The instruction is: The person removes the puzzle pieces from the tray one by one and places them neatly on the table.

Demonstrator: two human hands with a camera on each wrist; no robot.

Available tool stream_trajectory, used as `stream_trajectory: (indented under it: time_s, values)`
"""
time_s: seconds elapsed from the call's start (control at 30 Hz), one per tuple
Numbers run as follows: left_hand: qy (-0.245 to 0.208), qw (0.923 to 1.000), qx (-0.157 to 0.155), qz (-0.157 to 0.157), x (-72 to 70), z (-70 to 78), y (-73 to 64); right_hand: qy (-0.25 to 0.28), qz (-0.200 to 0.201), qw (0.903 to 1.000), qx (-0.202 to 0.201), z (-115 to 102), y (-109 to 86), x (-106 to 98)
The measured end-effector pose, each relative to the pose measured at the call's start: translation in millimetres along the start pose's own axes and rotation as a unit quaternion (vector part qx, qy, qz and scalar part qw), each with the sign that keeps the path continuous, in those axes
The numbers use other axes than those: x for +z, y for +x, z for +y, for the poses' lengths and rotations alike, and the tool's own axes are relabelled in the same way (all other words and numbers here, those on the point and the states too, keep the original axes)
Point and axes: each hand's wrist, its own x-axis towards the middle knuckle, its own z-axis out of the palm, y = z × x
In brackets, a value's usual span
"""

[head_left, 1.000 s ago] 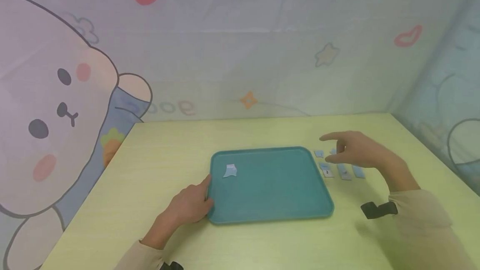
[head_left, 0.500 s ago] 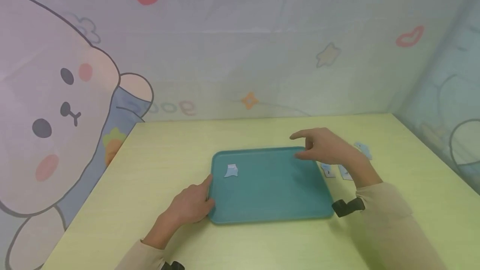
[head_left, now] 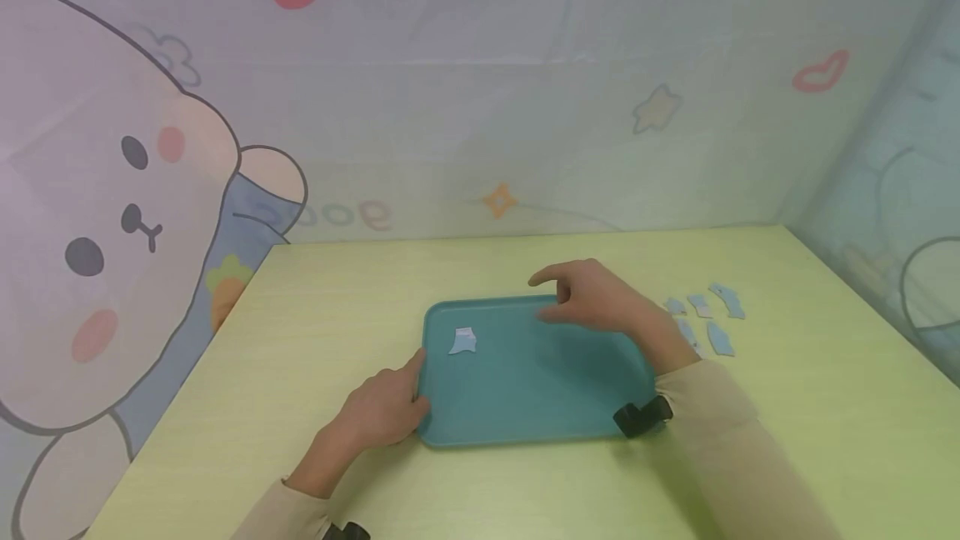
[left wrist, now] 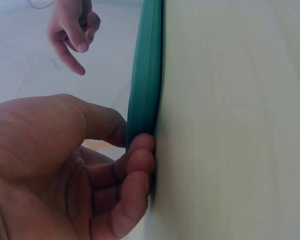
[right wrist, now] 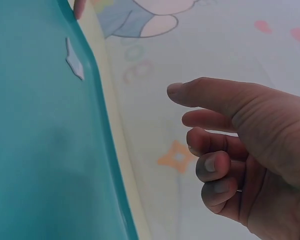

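Note:
A teal tray (head_left: 495, 407) lies on the table, and my left hand (head_left: 382, 408) grips its left rim. In the left wrist view the thumb of the left hand (left wrist: 60, 150) meets the rim's inner side, with the fingers curled against its outer side. One small pale-blue puzzle piece (head_left: 462, 341) lies in the tray's upper left. My right hand (head_left: 596, 294) hovers over the tray's far right part, holding nothing. Its thumb and index finger stand apart and its other fingers are loosely curled, as the right hand (right wrist: 250, 150) shows in the right wrist view.
Several more blue puzzle pieces (head_left: 720, 338) lie on the yellow table (head_left: 525, 494) right of the tray; the right forearm partly hides that group. Behind the table hangs a printed cloth backdrop (head_left: 450, 107) with a cartoon bear.
My right hand has moved left, from above the loose puzzle pieces to over the tray, uncovering several of them. The left hand, the tray and the piece in it have stayed in place.

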Motion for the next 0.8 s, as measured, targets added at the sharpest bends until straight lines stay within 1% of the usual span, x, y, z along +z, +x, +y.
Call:
stream_trajectory:
  time_s: [0.23, 0.47, 0.67, 0.8]
  values:
    - [0.001, 1.0000, 0.000, -0.002, -0.5, 0.7, -0.3, 0.001, -0.034, 0.9994, -0.002, -9.2, 11.0, 16.0]
    - [-0.007, 1.0000, 0.002, -0.004, -1.0, 0.6, -0.9, 0.011, -0.052, 0.9986, -0.003, -11.6, 20.3, 30.5]
    - [-0.004, 1.0000, 0.004, -0.002, -1.0, 0.1, -0.9, 0.002, -0.069, 0.9975, -0.011, -15.2, 31.0, 41.5]
    - [-0.002, 1.0000, 0.007, 0.000, -0.4, -0.4, -0.6, -0.003, -0.086, 0.9963, -0.005, -20.7, 37.3, 48.3]
